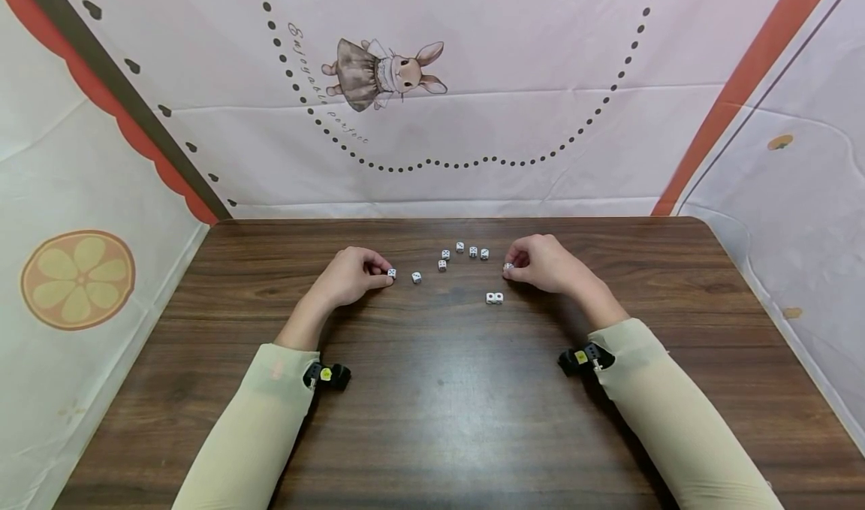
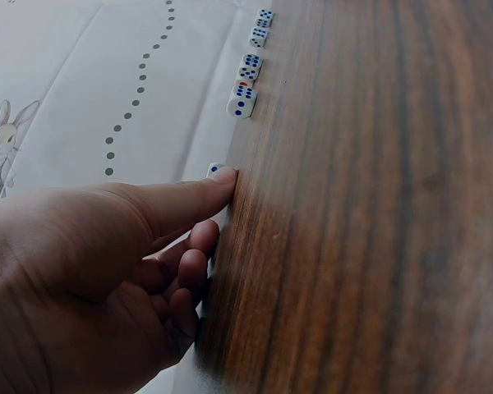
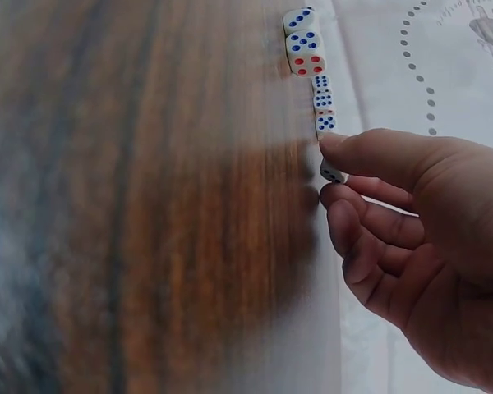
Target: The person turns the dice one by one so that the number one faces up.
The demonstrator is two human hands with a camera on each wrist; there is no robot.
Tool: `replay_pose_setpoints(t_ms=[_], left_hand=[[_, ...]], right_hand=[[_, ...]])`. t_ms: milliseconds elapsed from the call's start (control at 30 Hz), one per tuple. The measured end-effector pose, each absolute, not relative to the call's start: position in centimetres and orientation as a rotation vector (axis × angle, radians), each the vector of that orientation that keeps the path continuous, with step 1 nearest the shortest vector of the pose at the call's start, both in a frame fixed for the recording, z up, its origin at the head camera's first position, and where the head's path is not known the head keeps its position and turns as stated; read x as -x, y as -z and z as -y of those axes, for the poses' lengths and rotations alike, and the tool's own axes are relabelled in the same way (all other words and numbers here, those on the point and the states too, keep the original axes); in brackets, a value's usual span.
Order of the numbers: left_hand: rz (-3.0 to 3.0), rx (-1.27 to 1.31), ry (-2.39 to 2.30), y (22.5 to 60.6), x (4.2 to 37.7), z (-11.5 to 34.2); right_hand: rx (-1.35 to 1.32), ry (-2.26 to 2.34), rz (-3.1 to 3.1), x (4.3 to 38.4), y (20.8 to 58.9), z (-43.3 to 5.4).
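Observation:
At the left of a loose group of white dice, my left hand (image 1: 346, 276) pinches a die (image 1: 392, 273) between thumb and fingers, low at the tabletop. In the left wrist view the thumb covers most of that die (image 2: 214, 170). On the other side, my right hand (image 1: 549, 264) grips another die (image 3: 334, 171) between its thumb and fingertips. A single die (image 1: 416, 278) lies just right of the left hand. Two dice (image 1: 495, 298) sit side by side, nearer to me and left of the right hand.
Several more dice (image 1: 459, 247) form a loose arc on the dark wooden table (image 1: 432, 435) between the hands. A printed cloth (image 1: 513, 119) with a rabbit stands behind the table's far edge, and patterned cloth (image 1: 169, 104) flanks both sides.

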State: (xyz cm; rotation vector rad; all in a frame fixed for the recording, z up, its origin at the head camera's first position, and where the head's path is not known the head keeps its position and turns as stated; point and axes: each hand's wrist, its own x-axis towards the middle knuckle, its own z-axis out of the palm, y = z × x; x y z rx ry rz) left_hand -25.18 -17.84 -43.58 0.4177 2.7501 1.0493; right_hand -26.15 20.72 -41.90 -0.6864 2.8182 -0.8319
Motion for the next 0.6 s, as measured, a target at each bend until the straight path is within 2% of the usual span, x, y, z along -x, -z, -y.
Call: replay_pose_setpoints(t_ms=[600], left_hand=[[-2.754, -0.412, -1.048, 43.52, 25.08, 17.81]], right_hand=[[0.700, 0.915, -2.791, 26.09, 42.09, -21.03]])
